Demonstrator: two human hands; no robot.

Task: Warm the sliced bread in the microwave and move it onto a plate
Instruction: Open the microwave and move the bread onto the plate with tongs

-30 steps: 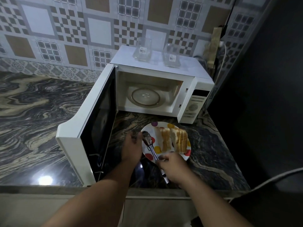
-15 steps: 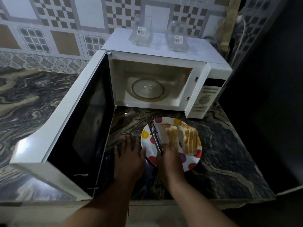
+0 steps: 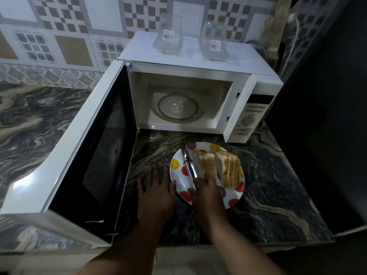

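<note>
Nearest the camera, two bare forearms reach forward over the counter edge. The left hand (image 3: pixel 155 192) lies flat with fingers spread on the dark marbled counter (image 3: pixel 278 195), holding nothing, its thumb touching the left rim of the plate (image 3: pixel 178 176). The right hand (image 3: pixel 207 195) is over the near part of the plate, fingers closed around the handle of metal tongs (image 3: pixel 189 165); the tongs run away from the hand along the left side of the bread, their arms close together with nothing visibly between them. The plate is white with red, yellow and purple dots and sits on the counter just in front of the microwave. On it the bread (image 3: pixel 218 167) stands on edge in two groups of slices, side by side, leaning slightly. To the left the microwave door (image 3: pixel 79 155) is swung wide open. Beyond the plate the white microwave (image 3: pixel 198 62) shows its lit cavity, with the glass turntable (image 3: pixel 177 108) bare. Two clear glass containers (image 3: pixel 168 36) with barcode labels stand on top of it, before a patterned tile wall (image 3: pixel 69 26).
</note>
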